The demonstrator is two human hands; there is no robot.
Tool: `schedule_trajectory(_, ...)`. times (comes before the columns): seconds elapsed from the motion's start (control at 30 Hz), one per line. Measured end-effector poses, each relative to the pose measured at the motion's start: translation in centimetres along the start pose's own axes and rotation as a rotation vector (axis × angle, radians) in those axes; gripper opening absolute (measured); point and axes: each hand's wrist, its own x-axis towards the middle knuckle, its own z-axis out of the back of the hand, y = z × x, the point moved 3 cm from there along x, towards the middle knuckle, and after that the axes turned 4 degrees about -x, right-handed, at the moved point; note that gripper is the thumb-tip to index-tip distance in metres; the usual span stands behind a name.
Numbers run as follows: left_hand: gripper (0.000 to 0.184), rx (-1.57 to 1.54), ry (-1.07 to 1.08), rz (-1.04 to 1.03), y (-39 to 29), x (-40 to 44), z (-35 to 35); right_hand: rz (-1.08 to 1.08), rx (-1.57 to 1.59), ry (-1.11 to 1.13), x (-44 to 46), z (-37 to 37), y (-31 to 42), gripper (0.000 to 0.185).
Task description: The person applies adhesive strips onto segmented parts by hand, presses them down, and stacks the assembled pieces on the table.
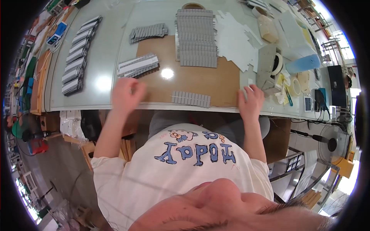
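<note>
My left hand [126,94] is at the table's front edge, just below a bundle of grey and white strips [138,65]. Its fingers look curled but are smeared by motion, and nothing can be made out in them. My right hand [251,101] rests near the front edge at the right corner of a brown board [227,82], fingers apart, holding nothing. Between my hands a short segmented grey strip [190,99] lies on the board's front part. Behind it is a long stack of similar grey strips [196,38].
A long stack of strips [79,54] lies at the left of the table [104,92]. Another bundle [148,32] sits further back. White sheets [237,42] lie beside the central stack. At right are a tape dispenser [268,67], a blue bottle [304,63] and tape rolls.
</note>
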Motion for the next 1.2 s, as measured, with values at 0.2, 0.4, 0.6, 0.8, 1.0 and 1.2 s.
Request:
schedule_trajectory(0.2, 0.054, -0.030, 0.312, -0.589, -7.0, -3.2, -5.9, 0.068, -0.023, 0.050, -4.8, 3.3, -1.3, 0.023)
schedule_trajectory(0.4, 0.062, -0.003, 0.373, -0.621, -8.6, -3.5, -8.4, 0.140, -0.011, 0.127, -6.3, 3.7, -2.1, 0.033)
schedule_trajectory(0.6, 0.057, -0.046, 0.257, -0.540, -9.6, -3.1, -8.9, 0.213, 0.045, 0.125, -6.5, 3.4, -3.0, 0.031)
schedule_trajectory(0.8, 0.042, -0.045, 0.110, -0.597, -7.4, -4.7, -7.9, 0.027, 0.292, -0.137, -5.3, 5.2, -1.8, 0.018)
schedule_trajectory(1.0, 0.047, -0.002, 0.079, -0.584, -7.7, -4.8, -8.3, -0.422, 1.235, 0.380, -3.2, 2.7, 2.8, 0.012)
schedule_trajectory(1.2, 0.051, 0.102, 0.143, -0.567, -8.0, -4.8, -8.7, 0.419, 0.660, 0.228, -1.2, -1.8, 11.1, 0.017)
